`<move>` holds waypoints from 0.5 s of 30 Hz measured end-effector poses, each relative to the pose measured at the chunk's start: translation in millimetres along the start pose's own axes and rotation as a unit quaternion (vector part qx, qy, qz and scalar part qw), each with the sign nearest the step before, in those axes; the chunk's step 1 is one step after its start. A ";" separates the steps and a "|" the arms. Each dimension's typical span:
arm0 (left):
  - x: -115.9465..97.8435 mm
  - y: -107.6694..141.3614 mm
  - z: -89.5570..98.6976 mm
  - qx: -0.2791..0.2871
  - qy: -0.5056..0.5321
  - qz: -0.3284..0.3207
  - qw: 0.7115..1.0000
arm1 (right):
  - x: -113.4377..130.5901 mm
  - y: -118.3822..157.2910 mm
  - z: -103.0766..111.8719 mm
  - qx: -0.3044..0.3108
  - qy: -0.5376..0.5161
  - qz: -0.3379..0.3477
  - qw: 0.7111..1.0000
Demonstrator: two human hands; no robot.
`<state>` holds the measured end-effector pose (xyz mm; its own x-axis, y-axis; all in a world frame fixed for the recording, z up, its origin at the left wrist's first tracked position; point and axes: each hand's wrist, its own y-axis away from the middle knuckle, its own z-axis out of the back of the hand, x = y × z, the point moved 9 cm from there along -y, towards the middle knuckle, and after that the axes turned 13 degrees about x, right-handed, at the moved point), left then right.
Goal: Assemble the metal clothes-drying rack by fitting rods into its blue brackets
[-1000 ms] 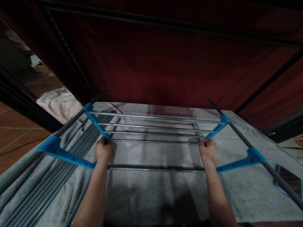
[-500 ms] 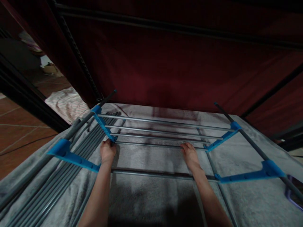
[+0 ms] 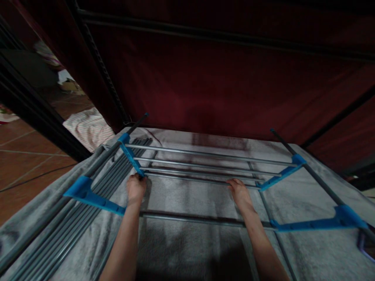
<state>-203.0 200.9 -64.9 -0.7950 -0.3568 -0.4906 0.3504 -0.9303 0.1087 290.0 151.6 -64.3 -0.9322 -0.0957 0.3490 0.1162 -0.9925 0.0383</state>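
A partly assembled rack of grey metal tubes and blue plastic brackets stands on a grey blanket (image 3: pixel 187 249). My left hand (image 3: pixel 136 189) is closed around the inner end of the far left blue bracket (image 3: pixel 131 158), where a crossbar meets it; its fingertips are partly hidden. With fingers curled over it, my right hand (image 3: pixel 240 194) grips the nearest tube (image 3: pixel 187 178) of the far group, toward its right end. Several crossbars span to the far right bracket (image 3: pixel 281 175). Closer in, a single tube (image 3: pixel 190 218) joins the near left bracket (image 3: pixel 93 199) and near right bracket (image 3: pixel 319 224).
Several loose grey tubes (image 3: pixel 84 203) lie side by side on the blanket at left. A dark red fabric wall (image 3: pixel 205 86) rises behind the rack. Beyond a black post at left are a striped cloth (image 3: pixel 90 128) and tiled floor (image 3: pixel 32 164). A purple-edged object (image 3: pixel 363 246) sits at far right.
The whole scene has shifted slightly right in the view as the camera turned a little. Both hands keep their places on the rack.
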 end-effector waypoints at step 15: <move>2.1 -3.1 -5.6 0.024 -0.003 0.015 1.000 | -0.1 0.9 -0.7 0.007 0.024 0.027 0.999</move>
<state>-202.9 203.5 -71.1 -0.7874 -0.3854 -0.4812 0.3504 -0.9219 0.1650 289.9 150.6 -64.9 -0.9398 -0.1529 0.3056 0.1713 -0.9846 0.0343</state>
